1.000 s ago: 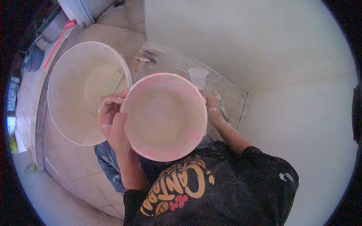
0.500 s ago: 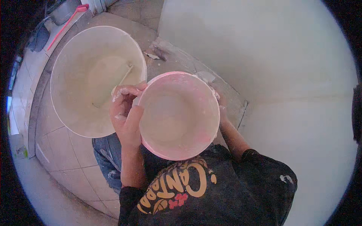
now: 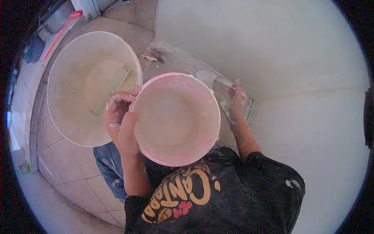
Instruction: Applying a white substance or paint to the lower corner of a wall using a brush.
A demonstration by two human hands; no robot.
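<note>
Head view, looking straight down: nearest is the person's black shirt (image 3: 249,191), speckled with some white gunk, and right up against it is the pink bucket (image 3: 203,102), mouth facing up. Looks like it's kept close to the body so one hand can steady it, though whatever carries it underneath is hidden. Can't really tell how much is inside either, just a pale, hazy bottom

As for the hands, the left hand (image 3: 118,133) is closed around the left rim, fingers curled and thumb near the edge, forearm coming up almost straight from the sleeve. That's probably what keeps the bucket from tipping. The right hand (image 3: 238,102) is off the bucket, out past its right side, arm angled up and away, fingers partly curled near some pale scraps by the wall. It's blurry, so no way to say if it's gripping anything

A bit further left, the big white bucket (image 3: 58,97) sits on the tiled floor (image 3: 72,167) just beside the left hand, likely parked there for easy reach, with a pale stick (image 3: 124,79) leaning inside. Farther off, a white wall (image 3: 272,46) fills the right, and a red long-handled brush (image 3: 62,34) lies far up left
</note>
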